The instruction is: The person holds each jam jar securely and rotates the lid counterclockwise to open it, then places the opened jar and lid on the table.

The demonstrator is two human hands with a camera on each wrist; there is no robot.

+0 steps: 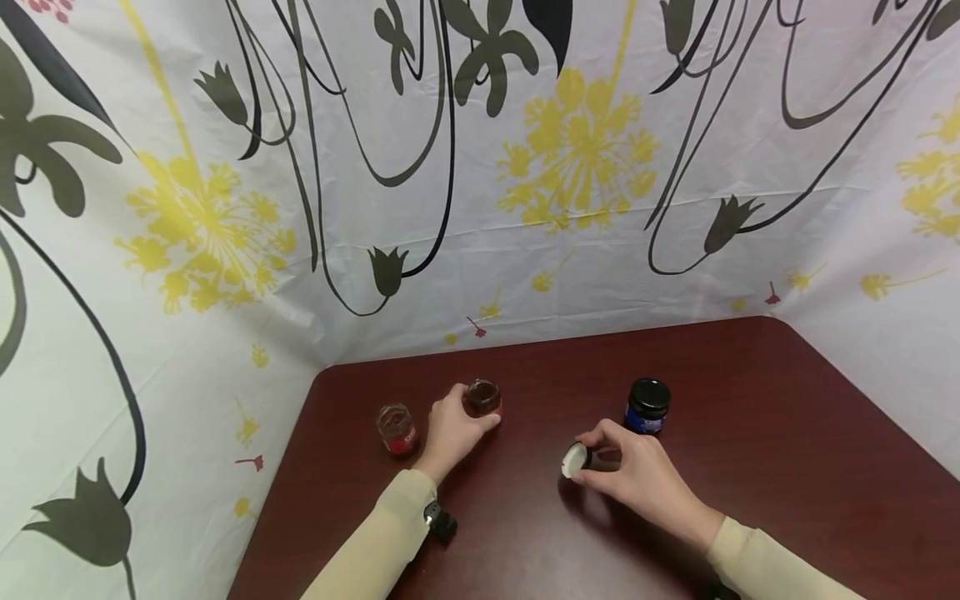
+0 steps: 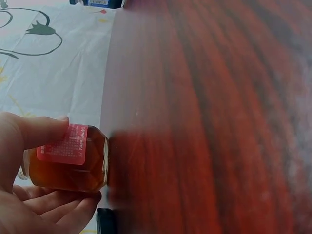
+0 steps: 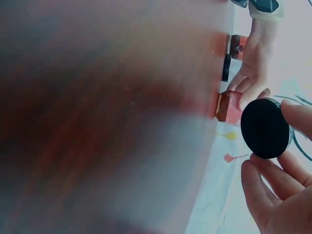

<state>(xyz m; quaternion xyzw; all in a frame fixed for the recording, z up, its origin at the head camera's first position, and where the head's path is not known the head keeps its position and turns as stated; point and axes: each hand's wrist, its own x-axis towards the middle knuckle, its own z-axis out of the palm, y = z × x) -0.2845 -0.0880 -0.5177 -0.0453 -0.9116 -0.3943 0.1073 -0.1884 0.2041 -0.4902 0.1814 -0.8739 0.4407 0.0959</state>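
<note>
My left hand (image 1: 452, 429) grips a small glass jar (image 1: 483, 397) standing on the table. In the left wrist view that jar shows amber-brown contents and a red label (image 2: 73, 151), with the thumb pressing the label. Its top looks uncovered in the head view. Right of it, my right hand (image 1: 647, 482) pinches a round lid (image 1: 575, 460) by its edge above the table; the pale inside faces left. The lid's black outer face (image 3: 265, 127) fills part of the right wrist view. Left of my left hand stands another red-labelled glass jar (image 1: 397, 429).
A dark jar with a black lid and blue label (image 1: 648, 406) stands beyond my right hand. A flat black disc (image 3: 226, 67) lies between the two red-labelled jars in the right wrist view. Patterned white cloth (image 1: 480, 208) hangs around the dark red table (image 1: 555, 533).
</note>
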